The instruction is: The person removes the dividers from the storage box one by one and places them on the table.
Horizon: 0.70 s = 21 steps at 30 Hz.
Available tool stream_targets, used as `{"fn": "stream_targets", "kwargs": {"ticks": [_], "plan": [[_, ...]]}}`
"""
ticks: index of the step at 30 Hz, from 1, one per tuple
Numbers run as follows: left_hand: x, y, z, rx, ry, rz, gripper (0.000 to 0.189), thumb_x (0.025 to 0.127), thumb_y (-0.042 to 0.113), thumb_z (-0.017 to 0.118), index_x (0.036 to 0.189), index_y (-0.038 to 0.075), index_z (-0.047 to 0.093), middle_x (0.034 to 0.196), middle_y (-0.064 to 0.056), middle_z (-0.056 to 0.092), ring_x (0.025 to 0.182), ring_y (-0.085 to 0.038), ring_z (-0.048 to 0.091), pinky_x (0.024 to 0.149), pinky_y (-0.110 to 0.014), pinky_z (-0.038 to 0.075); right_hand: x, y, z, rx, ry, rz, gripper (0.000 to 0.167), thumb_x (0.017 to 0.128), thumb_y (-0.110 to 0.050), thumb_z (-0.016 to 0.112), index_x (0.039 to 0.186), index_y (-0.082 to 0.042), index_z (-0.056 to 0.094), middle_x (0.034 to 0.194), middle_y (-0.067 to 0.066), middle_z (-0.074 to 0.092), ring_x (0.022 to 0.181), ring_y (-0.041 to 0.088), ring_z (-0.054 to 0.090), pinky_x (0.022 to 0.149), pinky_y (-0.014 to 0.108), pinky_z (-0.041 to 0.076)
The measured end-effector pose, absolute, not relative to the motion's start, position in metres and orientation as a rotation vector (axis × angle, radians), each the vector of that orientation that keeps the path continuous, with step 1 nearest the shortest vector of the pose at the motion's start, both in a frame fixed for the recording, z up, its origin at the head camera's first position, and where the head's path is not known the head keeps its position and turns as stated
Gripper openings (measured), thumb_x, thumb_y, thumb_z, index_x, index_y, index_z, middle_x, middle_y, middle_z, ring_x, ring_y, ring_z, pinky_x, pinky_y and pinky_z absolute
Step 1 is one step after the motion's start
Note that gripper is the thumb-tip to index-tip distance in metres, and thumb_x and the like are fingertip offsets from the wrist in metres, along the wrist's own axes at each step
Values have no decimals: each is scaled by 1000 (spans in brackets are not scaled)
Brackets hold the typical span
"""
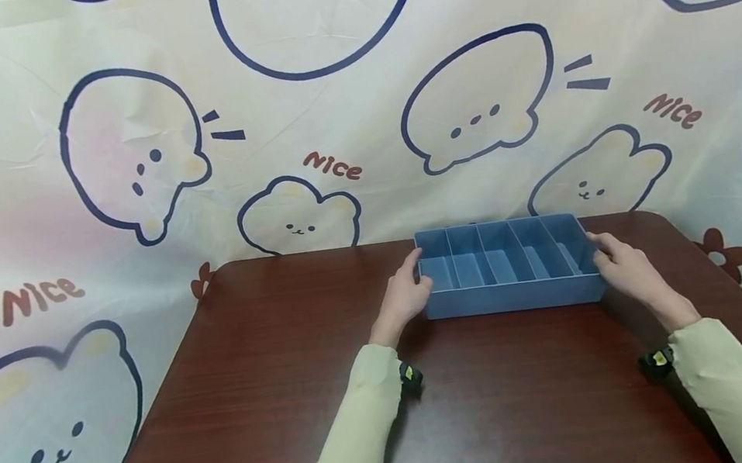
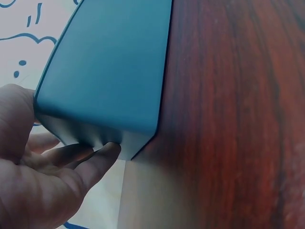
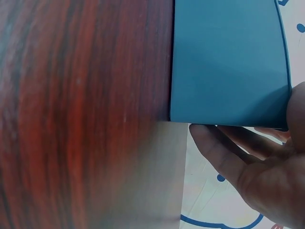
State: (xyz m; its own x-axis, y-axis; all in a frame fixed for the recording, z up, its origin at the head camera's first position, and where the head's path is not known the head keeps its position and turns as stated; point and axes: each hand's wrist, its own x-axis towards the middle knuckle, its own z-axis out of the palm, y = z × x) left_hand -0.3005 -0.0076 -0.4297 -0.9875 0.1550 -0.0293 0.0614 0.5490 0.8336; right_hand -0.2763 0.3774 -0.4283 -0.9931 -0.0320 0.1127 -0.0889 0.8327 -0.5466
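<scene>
A blue divided storage box (image 1: 513, 296) with several compartments in a row sits near the back edge of the brown table. At its left end is my left hand (image 1: 406, 293), gripping the end wall with the thumb by the upper rim. The left wrist view shows the fingers (image 2: 102, 160) against the smooth end of the box (image 2: 102, 62). My right hand (image 1: 632, 269) holds the opposite end in a similar way. In the right wrist view, its fingers (image 3: 217, 148) touch the end of the box (image 3: 228, 62), and the thumb is partly out of frame.
The brown wooden table (image 1: 280, 400) spreads out in front of the box and to both sides. Behind it hangs a pale cloth (image 1: 355, 108) printed with cartoon outlines. Both forearms, in light green sleeves (image 1: 362, 428), reach across the table.
</scene>
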Motion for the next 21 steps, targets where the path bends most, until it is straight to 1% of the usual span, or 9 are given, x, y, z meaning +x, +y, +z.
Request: {"fn": "stream_targets", "kwargs": {"ticks": [4,9,11,13,17,19,21], "plan": [[-301,-9,-429,187,2674,1433,62,96,23,49,154,31,28,158,-3,37,140,-29,43,112,-58,36,-278,377,-428,99,-2917,878,54,103,-19,28,152,3,25,152,33,31,133,55,37,101,71,35],[-301,-13,-430,191,2666,1444,62,96,23,49,154,31,28,158,-3,36,140,-29,43,112,-58,36,-279,374,-429,114,-2911,872,53,102,-18,29,151,4,27,151,34,33,131,54,40,100,70,37],[-301,-15,-431,189,2668,1446,62,96,22,49,154,30,28,158,-3,36,139,-29,43,112,-58,36,-279,373,-429,118,-2910,875,53,102,-18,29,150,4,27,150,34,33,127,52,44,97,68,40],[-301,-16,-432,191,2674,1444,62,96,22,49,154,30,28,159,-4,36,138,-29,44,111,-58,37,-280,372,-429,122,-2909,877,53,102,-19,29,151,4,27,150,34,34,119,48,47,92,64,43],[-301,-19,-432,206,2673,1446,61,97,22,48,154,29,28,159,-4,35,139,-30,43,111,-58,37,-280,370,-429,119,-2911,872,53,102,-19,29,151,4,27,149,35,35,108,41,49,86,58,45],[-301,-20,-431,211,2672,1446,61,97,22,48,154,29,28,159,-4,35,139,-30,43,111,-58,37,-280,369,-429,117,-2913,879,53,102,-19,29,151,3,27,150,35,34,109,42,49,88,60,45],[-300,-21,-430,211,2673,1447,61,97,22,48,154,28,28,159,-4,35,139,-30,43,111,-58,37,-280,369,-428,118,-2915,885,53,102,-20,29,151,3,27,150,34,34,113,44,49,93,64,44]]}}
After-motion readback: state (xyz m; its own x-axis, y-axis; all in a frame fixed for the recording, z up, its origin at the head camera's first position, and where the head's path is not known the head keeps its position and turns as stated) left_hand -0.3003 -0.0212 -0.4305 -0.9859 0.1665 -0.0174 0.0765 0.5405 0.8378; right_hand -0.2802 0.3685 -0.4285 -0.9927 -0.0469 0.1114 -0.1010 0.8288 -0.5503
